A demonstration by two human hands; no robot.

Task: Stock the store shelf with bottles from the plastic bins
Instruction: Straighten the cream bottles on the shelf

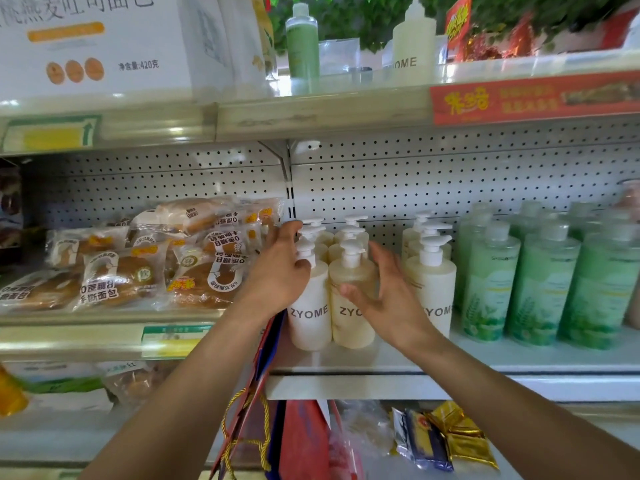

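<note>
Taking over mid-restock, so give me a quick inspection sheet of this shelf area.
Surface: white middle shelf, pegboard behind.
Job's things: cream ZYOME pump bottles upright in three rows; green bottles to their right.
Clutter: wrapped bread packs on the left; red bag below.
Grippers: left hand holds the front-left bottle's shoulder; right hand open beside the middle bottle.
Cables: nothing seen.
Surroundings: upper shelf with boxes, two bottles.

cream pump bottles [353, 299] w/ white pumps, pale green bottles [540, 289] w/ leaf print, white perforated backboard [450, 174]
</note>
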